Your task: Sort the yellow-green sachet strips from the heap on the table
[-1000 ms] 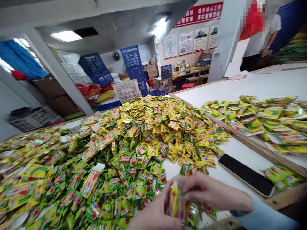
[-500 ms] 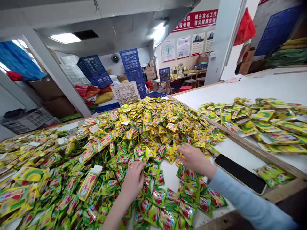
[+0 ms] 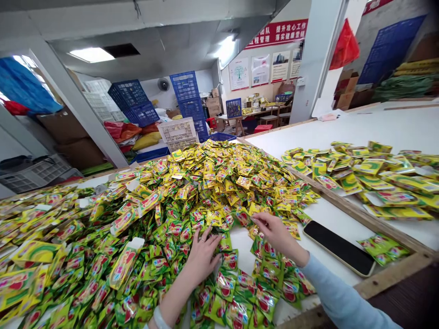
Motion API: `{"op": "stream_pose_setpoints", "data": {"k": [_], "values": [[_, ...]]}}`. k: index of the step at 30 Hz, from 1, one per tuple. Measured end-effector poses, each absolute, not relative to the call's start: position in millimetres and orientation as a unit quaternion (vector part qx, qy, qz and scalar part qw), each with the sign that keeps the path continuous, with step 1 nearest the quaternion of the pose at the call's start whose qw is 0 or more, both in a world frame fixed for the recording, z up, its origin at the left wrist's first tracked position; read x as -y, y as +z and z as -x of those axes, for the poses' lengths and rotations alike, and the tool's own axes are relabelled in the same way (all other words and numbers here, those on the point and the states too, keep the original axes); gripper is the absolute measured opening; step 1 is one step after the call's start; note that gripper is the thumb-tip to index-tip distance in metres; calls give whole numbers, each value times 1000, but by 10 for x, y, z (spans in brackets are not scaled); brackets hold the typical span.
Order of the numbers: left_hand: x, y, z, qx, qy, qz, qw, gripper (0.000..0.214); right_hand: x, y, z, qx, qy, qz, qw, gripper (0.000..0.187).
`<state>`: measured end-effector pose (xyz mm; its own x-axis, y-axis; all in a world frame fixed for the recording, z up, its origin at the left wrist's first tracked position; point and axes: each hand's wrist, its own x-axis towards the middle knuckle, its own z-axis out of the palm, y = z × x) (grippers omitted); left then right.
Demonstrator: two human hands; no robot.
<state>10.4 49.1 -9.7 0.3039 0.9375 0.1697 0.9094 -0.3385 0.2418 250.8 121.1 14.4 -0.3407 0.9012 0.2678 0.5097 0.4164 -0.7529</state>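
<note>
My left hand (image 3: 203, 256) lies with fingers spread over small green packets (image 3: 175, 228) printed with red fruit, a ring on one finger. To its right, my right hand (image 3: 279, 235) has thumb and fingertips pinched at the edge of a small green and red packet (image 3: 243, 217), near the foot of a heap of yellow packets (image 3: 222, 176). Between the two hands a strip of white tabletop (image 3: 244, 249) shows. More green packets (image 3: 240, 292) lie in a loose group below the hands, at the table's near edge.
A black-screened phone (image 3: 339, 249) lies right of my right hand, beside a few green packets (image 3: 384, 249). A wooden strip (image 3: 343, 205) divides off flat yellow boxes (image 3: 377, 178). An open-ended box (image 3: 126, 262) rests on the pile at left. Crates (image 3: 187, 100) stand behind.
My left hand has shifted slightly right and its fingers have spread. My right hand stays close to the same spot, its fingertips now at a green and red packet. The view has turned slightly.
</note>
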Motion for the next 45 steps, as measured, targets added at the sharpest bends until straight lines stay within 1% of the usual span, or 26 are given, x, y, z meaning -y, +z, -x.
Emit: {"op": "stream_pose_setpoints", "data": {"k": [2,3,6,8,11,14,15,17,20,22,24,27,31,33,35,37,38,39,40,41,42,43,45], "values": [[-518,-99,-117,-583,156,-796,49,32,-1121,137,-2521,715,381,448,379,27],[-530,-97,-123,-592,164,-788,48,31,-1071,114,-2507,683,428,442,395,29],[-529,-77,-137,-625,194,-754,50,36,-938,-2,-2420,578,548,415,439,33],[-492,-56,-145,-638,207,-739,58,39,-881,-88,-2356,508,602,401,469,36],[-395,-39,-170,-608,198,-762,97,41,-845,-173,-2301,416,653,388,500,41],[-314,-91,-216,-524,151,-820,175,63,-828,-185,-2303,355,690,369,512,41],[-307,-128,-231,-508,149,-825,200,65,-820,-177,-2313,340,698,363,515,40],[-338,-214,-250,-513,185,-806,233,59,-803,-159,-2341,316,708,353,524,38],[-473,-321,-232,-537,262,-758,261,41,-778,-149,-2397,290,718,346,529,36],[-572,-350,-198,-550,289,-733,277,33,-761,-153,-2429,283,726,344,524,35],[-630,-346,-179,-570,323,-693,300,33,-737,-157,-2433,281,734,340,516,32],[-602,-298,-234,-588,370,-627,353,43,-690,-163,-2350,308,737,333,500,31],[-435,-164,-414,-572,402,-569,432,55,-622,-185,-2131,418,695,349,470,34],[-355,-78,-469,-564,411,-548,461,56,-582,-188,-2065,457,675,358,456,34],[-284,0,-475,-556,429,-532,473,50,-535,-167,-2072,509,640,374,437,33],[-206,52,-460,-553,443,-533,463,38,-492,-116,-2142,582,570,400,420,31],[-161,66,-460,-553,441,-542,453,32,-476,-85,-2186,615,537,408,408,34],[-112,74,-470,-555,432,-558,441,27,-466,-53,-2225,642,519,407,390,46],[-63,77,-492,-557,420,-576,426,24,-461,-24,-2254,662,521,393,367,61],[-18,79,-523,-560,409,-593,409,22,-463,0,-2267,677,541,368,337,71],[19,84,-551,-564,402,-607,389,21,-468,18,-2265,687,564,338,308,70],[44,95,-566,-569,397,-620,365,20,-478,30,-2251,698,579,309,284,60],[62,150,-491,-590,377,-647,303,20,-509,34,-2216,723,577,276,259,31]]}}
